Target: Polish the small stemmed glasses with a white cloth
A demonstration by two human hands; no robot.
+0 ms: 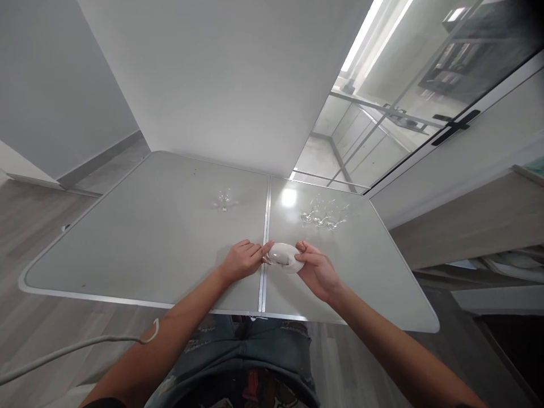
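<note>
Above the table's metal seam, both my hands hold a wine glass [281, 256] tipped on its side. White material shows in or around its bowl; whether cloth or paper, I cannot make out. My left hand [245, 259] is closed at its left end, where clear glass shows by the fingertips. At the right end, my right hand [318, 268] pinches the rim and the white material between thumb and fingers.
Clear stemmed glasses [325, 218] stand close together at the right of the table [140, 243]. Another clear glass [225, 199] stands alone left of the seam. A white cable [85, 343] runs by my left forearm. A wall meets the table's far edge.
</note>
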